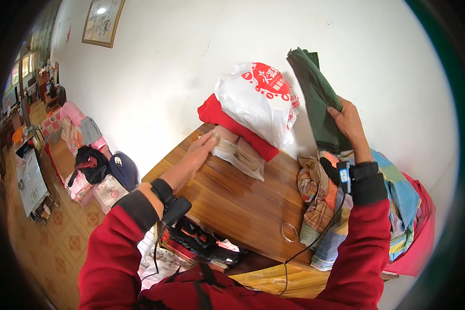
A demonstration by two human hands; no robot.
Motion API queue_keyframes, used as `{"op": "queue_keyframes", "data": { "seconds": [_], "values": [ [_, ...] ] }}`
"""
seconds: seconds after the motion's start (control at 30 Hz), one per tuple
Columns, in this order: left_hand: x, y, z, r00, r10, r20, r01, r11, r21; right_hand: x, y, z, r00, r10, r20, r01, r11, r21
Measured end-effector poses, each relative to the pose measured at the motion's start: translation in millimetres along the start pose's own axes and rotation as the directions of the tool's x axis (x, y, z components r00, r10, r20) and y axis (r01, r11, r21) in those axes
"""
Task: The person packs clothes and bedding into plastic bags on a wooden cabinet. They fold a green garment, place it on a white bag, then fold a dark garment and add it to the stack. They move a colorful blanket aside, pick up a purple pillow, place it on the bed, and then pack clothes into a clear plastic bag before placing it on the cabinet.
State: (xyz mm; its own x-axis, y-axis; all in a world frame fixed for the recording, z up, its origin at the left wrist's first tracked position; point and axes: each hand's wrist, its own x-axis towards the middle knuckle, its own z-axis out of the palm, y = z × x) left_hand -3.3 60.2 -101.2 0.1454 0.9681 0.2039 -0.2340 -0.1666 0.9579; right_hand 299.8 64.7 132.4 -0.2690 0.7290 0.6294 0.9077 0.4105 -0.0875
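My right hand [347,123] grips a folded dark green cloth [318,101], raised against the white wall above the clothes pile. The thumb lies on its near face and the other fingers go out of sight behind it. At the far edge of the wooden tabletop [243,204], my left hand [201,150] pinches the left end of a clear plastic packet [243,154] with something beige-brown inside. Behind the packet lies a folded red cloth [213,112]. A stuffed white plastic bag [243,106] with red print rests on top of that cloth.
Folded clothes [320,191] and patterned fabrics cover the table's right side. A thin clear ring [289,232] lies near them. Under the tabletop, dark garments [204,240] sit on a shelf. Clothes and a navy cap [123,169] are heaped at the left, and a cable trails from my right wrist.
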Motion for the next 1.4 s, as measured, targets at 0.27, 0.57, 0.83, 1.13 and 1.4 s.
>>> {"op": "queue_keyframes", "data": {
  "seconds": [0.27,0.57,0.83,1.13,1.4],
  "values": [
    [34,-51,-31,0.945,-0.235,-0.226,0.032,0.758,-0.652,67,4,19,0.970,-0.199,-0.139,0.093,0.834,-0.544],
    [56,-62,-48,0.968,-0.143,-0.204,-0.112,0.485,-0.868,112,20,57,0.953,-0.260,-0.158,0.101,0.760,-0.642],
    [53,-65,-56,0.942,-0.202,-0.270,-0.180,0.376,-0.909,149,31,81,0.954,-0.252,-0.164,0.085,0.750,-0.656],
    [45,-59,-71,0.882,-0.146,-0.447,-0.385,0.322,-0.865,194,36,122,0.963,-0.231,-0.140,0.102,0.792,-0.601],
    [38,-58,-86,0.825,-0.053,-0.562,-0.523,0.305,-0.796,196,55,152,0.945,-0.149,0.291,0.151,0.988,0.017]
  ]
}}
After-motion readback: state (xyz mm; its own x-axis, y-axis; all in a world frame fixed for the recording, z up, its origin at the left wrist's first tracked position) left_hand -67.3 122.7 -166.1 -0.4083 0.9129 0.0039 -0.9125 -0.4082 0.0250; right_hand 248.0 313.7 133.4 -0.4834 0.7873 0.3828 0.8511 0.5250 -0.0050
